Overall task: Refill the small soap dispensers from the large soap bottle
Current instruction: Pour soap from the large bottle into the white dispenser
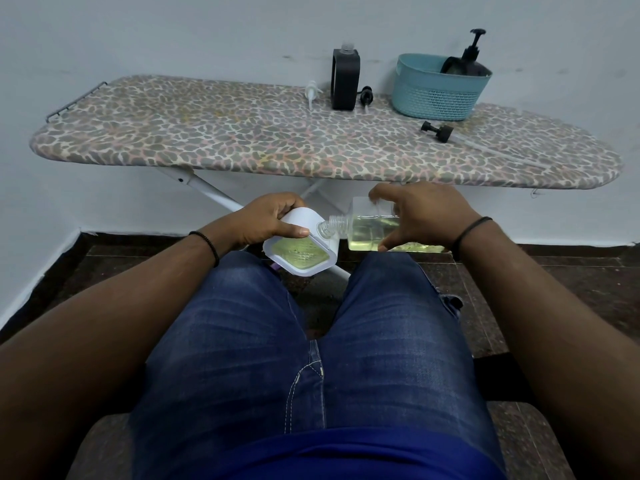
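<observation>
- Denim-clad thighs (311, 341) filled the foreground, and just beyond the knees the two task bottles were held in the air.
- A clear small dispenser (372, 225), partly filled with pale yellow-green soap, was held tipped on its side just right of the large soap bottle (301, 249); its threaded neck was pointed at, and seemingly touching, the white bottle's upper edge.
- The large soap bottle was gripped by the left hand (268, 218), fingers curled over its top and the thumb pressed along its side; green liquid was visible through its face.
- The small dispenser was pinched by the right hand (422, 213), fingers over the top and thumb beneath.
- The step in hand was judged to be the transfer of soap between the two; whether liquid was flowing could not be told.
- The next move was judged to call for steady alignment of the openings and a controlled tilt, so that nothing spilled on the jeans.
- Well beyond the large soap bottle, on the ironing board (207, 140), a black dispenser (345, 79) stood uncapped between two loose pump heads, with a teal basket (436, 93) holding a black pump bottle (469, 60), and a third loose pump (437, 130) lying in front of it.
</observation>
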